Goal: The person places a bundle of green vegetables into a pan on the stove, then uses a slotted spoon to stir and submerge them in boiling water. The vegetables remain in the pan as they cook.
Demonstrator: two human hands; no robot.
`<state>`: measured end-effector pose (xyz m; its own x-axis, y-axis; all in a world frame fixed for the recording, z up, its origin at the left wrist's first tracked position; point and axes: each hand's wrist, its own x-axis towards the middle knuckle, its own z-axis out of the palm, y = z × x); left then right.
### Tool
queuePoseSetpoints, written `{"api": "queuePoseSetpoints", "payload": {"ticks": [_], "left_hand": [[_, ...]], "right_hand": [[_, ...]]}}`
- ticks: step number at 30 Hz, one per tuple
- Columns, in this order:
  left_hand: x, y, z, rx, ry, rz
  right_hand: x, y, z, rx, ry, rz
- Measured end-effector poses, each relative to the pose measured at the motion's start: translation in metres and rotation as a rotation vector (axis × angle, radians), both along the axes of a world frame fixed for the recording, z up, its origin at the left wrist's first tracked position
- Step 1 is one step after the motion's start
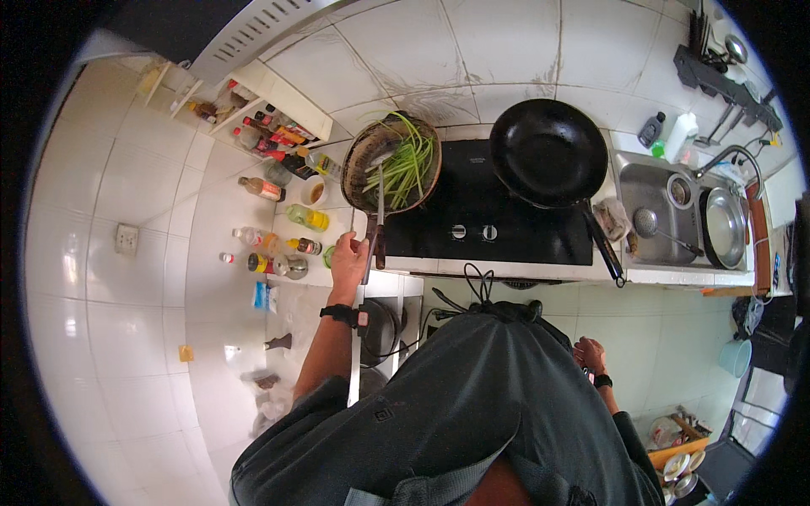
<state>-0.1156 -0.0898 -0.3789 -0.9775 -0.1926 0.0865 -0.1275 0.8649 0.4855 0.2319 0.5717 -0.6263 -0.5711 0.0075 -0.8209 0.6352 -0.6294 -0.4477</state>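
Note:
My left hand (350, 256) is at the counter's front edge, fingers bent, right beside the long handle of a metal cooking utensil (381, 190); whether it grips that handle is unclear. The utensil lies over the rim of a worn wok (357, 180), among long green vegetable stalks (405, 161). The wok's dark brown handle (380, 246) points towards me. My right hand (588, 354) hangs low beside my body, away from the counter, its fingers curled and partly hidden. An empty black frying pan (549, 152) rests on the right of the black cooktop (481, 246).
Bottles (262, 188) and a small bowl of brown liquid (314, 191) crowd the left counter. A sink (664, 234) at right holds a skimmer (645, 222) and metal basin (724, 228). The black pan's handle (604, 246) juts past the counter edge. A range hood (253, 38) is upper left.

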Motion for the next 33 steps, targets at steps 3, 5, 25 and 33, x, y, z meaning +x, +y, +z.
{"api": "queuePoseSetpoints", "payload": {"ticks": [3,5,25,33], "left_hand": [[0.004,0.018,0.012,0.035,0.079,-0.067],[0.007,0.033,0.015,-0.003,0.033,-0.116],[0.001,0.034,0.02,0.123,0.008,-0.018],[0.021,0.017,0.023,-0.021,0.042,-0.213]], "right_hand": [[-0.003,-0.004,0.011,0.24,-0.182,-0.05],[-0.011,-0.008,0.022,0.263,-0.195,-0.062],[-0.003,0.038,-0.016,0.677,0.333,0.64],[-0.015,0.025,0.018,0.629,0.17,0.533]]}}
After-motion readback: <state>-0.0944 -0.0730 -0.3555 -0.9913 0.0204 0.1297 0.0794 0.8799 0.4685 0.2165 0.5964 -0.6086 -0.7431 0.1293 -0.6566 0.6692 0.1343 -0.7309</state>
